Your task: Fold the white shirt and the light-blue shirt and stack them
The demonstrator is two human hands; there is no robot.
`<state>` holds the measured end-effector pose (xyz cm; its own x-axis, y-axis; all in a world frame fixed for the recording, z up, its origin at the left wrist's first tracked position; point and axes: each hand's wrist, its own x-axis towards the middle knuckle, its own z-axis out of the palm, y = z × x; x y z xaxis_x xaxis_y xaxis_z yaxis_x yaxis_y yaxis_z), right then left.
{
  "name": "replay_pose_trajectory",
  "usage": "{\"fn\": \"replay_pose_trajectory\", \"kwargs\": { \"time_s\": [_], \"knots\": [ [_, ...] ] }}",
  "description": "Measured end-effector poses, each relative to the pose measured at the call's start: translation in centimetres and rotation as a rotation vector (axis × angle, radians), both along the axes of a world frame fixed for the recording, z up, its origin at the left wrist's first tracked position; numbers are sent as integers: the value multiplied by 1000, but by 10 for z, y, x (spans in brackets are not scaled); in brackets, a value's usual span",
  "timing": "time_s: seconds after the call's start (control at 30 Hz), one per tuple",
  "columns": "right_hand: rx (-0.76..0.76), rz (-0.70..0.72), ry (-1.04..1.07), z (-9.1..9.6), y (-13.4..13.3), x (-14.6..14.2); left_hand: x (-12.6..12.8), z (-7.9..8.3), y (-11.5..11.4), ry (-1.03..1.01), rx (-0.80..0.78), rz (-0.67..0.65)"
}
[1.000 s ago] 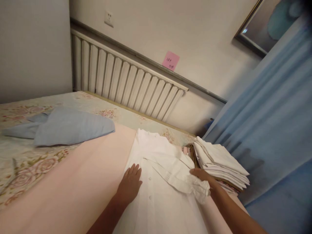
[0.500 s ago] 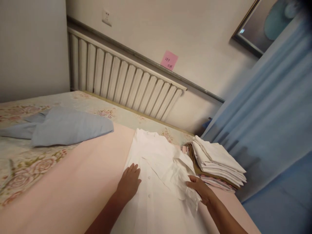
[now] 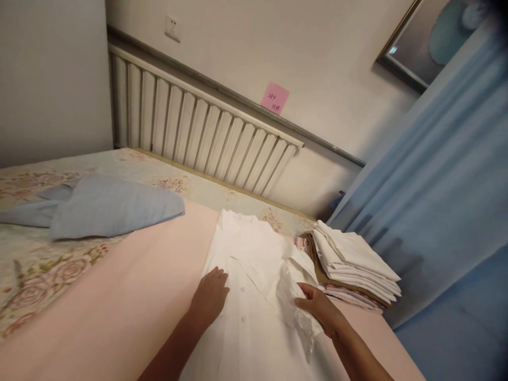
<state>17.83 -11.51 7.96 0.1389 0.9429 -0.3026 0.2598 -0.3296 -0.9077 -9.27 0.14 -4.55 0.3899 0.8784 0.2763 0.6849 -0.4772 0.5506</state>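
Note:
A white button-front shirt (image 3: 254, 264) lies spread on a pink sheet (image 3: 130, 296) on the bed. My left hand (image 3: 209, 297) rests flat on the shirt's left side, fingers stretched out. My right hand (image 3: 317, 309) grips the ruffled cuff of the shirt's sleeve (image 3: 291, 293) and holds it over the shirt's front. Just right of the shirt stands a stack of folded white and tan clothes (image 3: 353, 264).
A light blue cloth (image 3: 107, 206) lies crumpled on the floral bedspread (image 3: 35, 264) at the left. A white radiator (image 3: 198, 127) runs along the wall behind the bed. A blue curtain (image 3: 448, 185) hangs at the right.
My right hand has carried the sleeve cuff leftward from near the folded stack onto the shirt's front. My left hand has stayed pressed on the shirt.

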Motion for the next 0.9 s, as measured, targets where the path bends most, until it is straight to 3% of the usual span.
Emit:
{"fn": "replay_pose_trajectory", "kwargs": {
  "time_s": [0.13, 0.23, 0.37, 0.5, 0.63, 0.73, 0.9],
  "knots": [
    [97, 149, -174, 15, -3, -32, -2, 22, 1, -123, -132, 72],
    [136, 234, -298, 20, -5, -61, -4, 35, 2, -292, -346, 92],
    [157, 323, -309, 15, -6, -94, -3, 42, -2, -553, -660, 63],
    [117, 361, -301, 7, -6, -114, -1, 44, -7, -655, -811, -2],
    [99, 376, -312, 1, -6, -124, -1, 48, -8, -787, -890, -69],
    [111, 373, -321, -5, -4, -127, -2, 50, -8, -816, -888, -24],
    [78, 367, -338, -18, -5, -132, -3, 44, -2, -519, -796, 70]
  ]
}}
